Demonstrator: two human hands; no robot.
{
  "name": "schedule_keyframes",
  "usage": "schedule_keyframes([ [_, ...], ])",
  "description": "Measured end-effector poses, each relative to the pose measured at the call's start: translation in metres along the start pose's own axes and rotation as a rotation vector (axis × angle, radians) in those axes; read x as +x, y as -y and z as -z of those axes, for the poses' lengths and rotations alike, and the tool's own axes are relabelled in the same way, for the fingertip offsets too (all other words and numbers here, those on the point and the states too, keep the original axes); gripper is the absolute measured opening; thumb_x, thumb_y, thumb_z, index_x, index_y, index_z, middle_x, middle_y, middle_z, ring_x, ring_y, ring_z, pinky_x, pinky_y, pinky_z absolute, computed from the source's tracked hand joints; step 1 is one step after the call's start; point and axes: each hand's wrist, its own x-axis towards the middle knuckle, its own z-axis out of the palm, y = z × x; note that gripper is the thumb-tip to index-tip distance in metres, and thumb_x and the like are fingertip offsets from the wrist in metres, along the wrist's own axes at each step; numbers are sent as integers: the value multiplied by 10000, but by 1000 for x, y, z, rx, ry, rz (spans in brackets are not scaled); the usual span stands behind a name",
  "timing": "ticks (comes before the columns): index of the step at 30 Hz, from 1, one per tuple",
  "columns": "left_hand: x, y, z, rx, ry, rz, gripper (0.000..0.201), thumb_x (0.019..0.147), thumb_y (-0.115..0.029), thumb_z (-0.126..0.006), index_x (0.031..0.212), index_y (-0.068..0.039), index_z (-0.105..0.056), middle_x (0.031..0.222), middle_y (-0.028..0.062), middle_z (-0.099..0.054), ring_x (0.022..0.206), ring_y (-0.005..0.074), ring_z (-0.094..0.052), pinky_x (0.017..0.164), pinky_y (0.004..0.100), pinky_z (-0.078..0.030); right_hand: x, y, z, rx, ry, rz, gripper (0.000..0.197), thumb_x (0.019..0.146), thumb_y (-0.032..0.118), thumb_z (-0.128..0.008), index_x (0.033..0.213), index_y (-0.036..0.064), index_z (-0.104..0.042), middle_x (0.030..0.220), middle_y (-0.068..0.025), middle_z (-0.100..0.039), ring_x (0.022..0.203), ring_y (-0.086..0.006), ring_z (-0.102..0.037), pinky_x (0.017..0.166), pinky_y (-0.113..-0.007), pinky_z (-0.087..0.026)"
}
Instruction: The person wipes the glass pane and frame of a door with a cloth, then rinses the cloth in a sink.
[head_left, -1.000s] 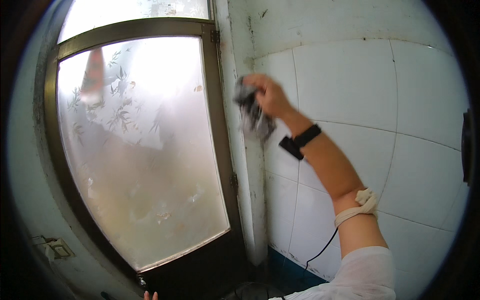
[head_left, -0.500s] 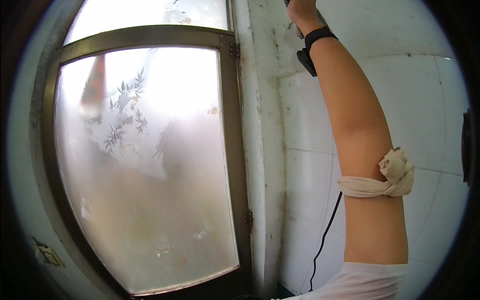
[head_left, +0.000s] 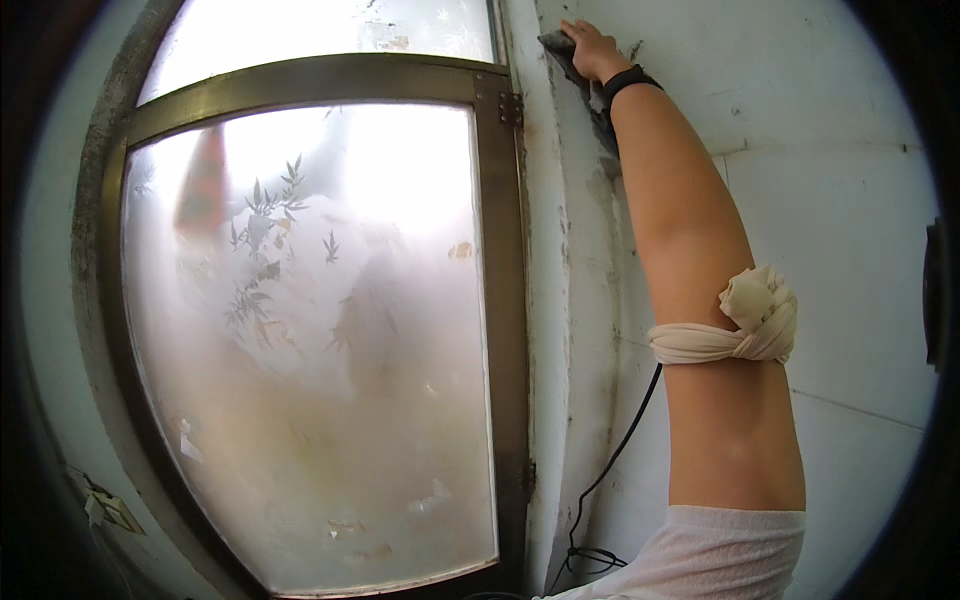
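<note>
From my remote seat I see, at the far left, a boxy outlet (head_left: 118, 510) on the painted wall, its cover tilted. Next comes the door frame (head_left: 505, 280), dull brown metal with flat, squared bars, around a tall frosted pane (head_left: 420, 310). Dark leaf sprigs (head_left: 270, 205) pattern the cloudy glass, and torn paper scraps (head_left: 188, 442) cling to its lower part. A reddish shape (head_left: 205, 185) shows through, too blurred for me to name.

Right of the frame runs a rough plastered strip (head_left: 548, 300), chipped and stained. High up where it meets the wall is the crumpled grey cloth (head_left: 578, 74), dark and limp, trailing downward beneath my right hand (head_left: 597, 52). The fingers are clamped on its upper end; the thumb's place I cannot tell. My left hand lies out of view, so its fingers I cannot tell either.

A thin black cable (head_left: 632, 425) loops below. A black band (head_left: 635, 80) circles the wrist, and a knotted cream fabric strip (head_left: 757, 325) wraps the arm above a thin white sleeve (head_left: 715, 545). Smooth pale tiles (head_left: 860, 340) fill the right side.
</note>
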Motion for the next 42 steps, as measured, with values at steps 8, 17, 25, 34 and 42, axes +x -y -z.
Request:
schedule_keyframes([
  [8, -9, 23, -12, -40, 104, -151, 482, 834, -134, -674, 1277, -15, -526, 1379, 238, -442, 1261, 416, -425, 1037, 500, -366, -103, -56, -65, 431, -124, 85, 601, 914, -44, -437, 1460, 202, -385, 1529, -106, -311, 1304, -361, -432, 1035, -439, -443],
  [17, -56, 56, 24, -75, 247, -143, 474, 810, -123, -687, 1248, -17, -541, 1341, 241, -472, 1226, 415, -451, 1047, 493, -348, -252, 2, -63, 498, 19, 85, 520, 920, 20, -435, 1425, 142, -430, 1471, -143, -393, 1281, -383, -442, 1040, -449, -419],
  [25, -80, 75, 54, -147, 282, -156, 457, 822, -145, -682, 1239, -12, -550, 1330, 243, -479, 1217, 422, -456, 1039, 501, -356, -400, 3, -49, 616, 23, 82, 567, 832, -17, -441, 1391, 74, -460, 1456, -215, -391, 1210, -450, -457, 1081, -458, -366],
  [34, -99, 72, 51, -79, 336, -85, 438, 848, -53, -610, 1270, 2, -505, 1426, 201, -395, 1318, 391, -379, 1079, 484, -323, -652, 37, -54, 685, 170, 36, 534, 842, -64, -427, 1345, 95, -507, 1498, -137, -325, 1274, -391, -372, 1106, -430, -341],
  [42, -99, 47, 49, 18, 420, -112, 448, 851, -34, -617, 1286, -26, -511, 1430, 184, -398, 1313, 376, -392, 1072, 468, -334, -830, 70, -68, 715, 386, 12, 608, 803, -103, -487, 1347, 169, -491, 1531, -83, -249, 1271, -383, -365, 1064, -425, -416],
])
